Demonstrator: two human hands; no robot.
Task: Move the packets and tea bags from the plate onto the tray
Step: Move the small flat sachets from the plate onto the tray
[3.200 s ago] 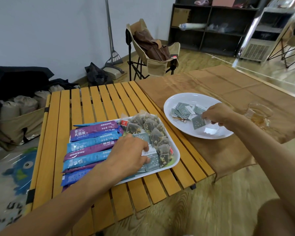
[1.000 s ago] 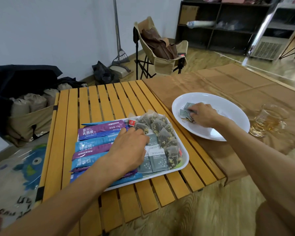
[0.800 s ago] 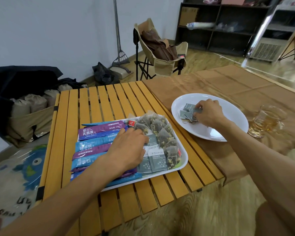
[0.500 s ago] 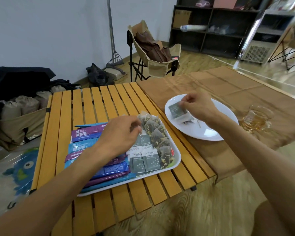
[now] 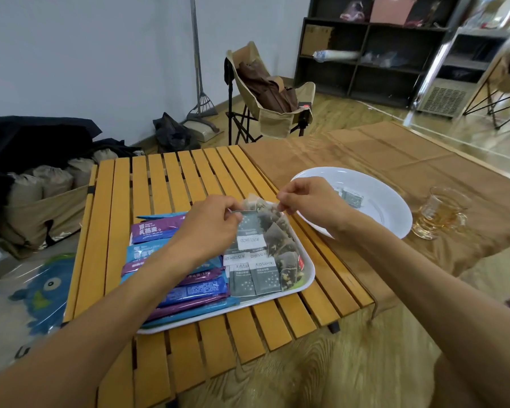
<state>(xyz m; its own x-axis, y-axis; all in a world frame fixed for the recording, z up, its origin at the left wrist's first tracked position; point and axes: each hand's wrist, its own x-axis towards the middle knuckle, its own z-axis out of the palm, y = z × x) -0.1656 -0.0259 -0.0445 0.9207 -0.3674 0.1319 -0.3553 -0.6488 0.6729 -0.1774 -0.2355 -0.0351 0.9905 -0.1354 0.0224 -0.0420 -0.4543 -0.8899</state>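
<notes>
Transfer advances: right hand [image 5: 309,198] and left hand [image 5: 209,228], now together, pinch one grey packet [image 5: 248,231] above the tray [image 5: 306,282], leaving the plate [image 5: 389,207] with few packets.

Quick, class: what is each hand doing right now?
Left hand: pinching the grey packet above the tray.
Right hand: fingers curled; what it holds cannot be told.

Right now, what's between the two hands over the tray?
In the head view, a grey packet spans the gap: the left hand pinches one top corner, the right hand the other, above the tray.
</notes>
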